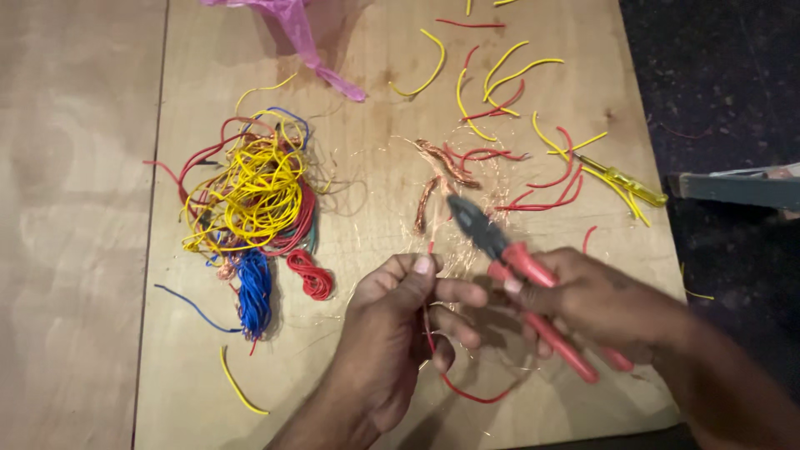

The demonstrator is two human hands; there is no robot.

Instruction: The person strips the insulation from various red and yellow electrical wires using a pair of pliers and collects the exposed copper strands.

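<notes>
Low in the middle of the frame, the left hand (400,321) pinches a thin red wire (454,385) between thumb and forefinger, its grip closed on the strand, which loops down and to the right below the fingers. Just to its right, the right hand (596,304) is wrapped tight around the red handles of a pair of pliers (512,267), whose dark nose points up and to the left toward the centre of the bench (375,67); whether the nose is open or shut cannot be told through the blur. Above the pliers' tip lies a small bundle of bare copper strands (437,171). At left of centre sits a tangled heap of yellow, red and blue wires (254,196). Short stripped pieces of yellow and red sheathing (500,83) are scattered across the upper right, near a yellow-handled screwdriver (625,182). A pink plastic bag (300,29) lies at the top edge.
</notes>
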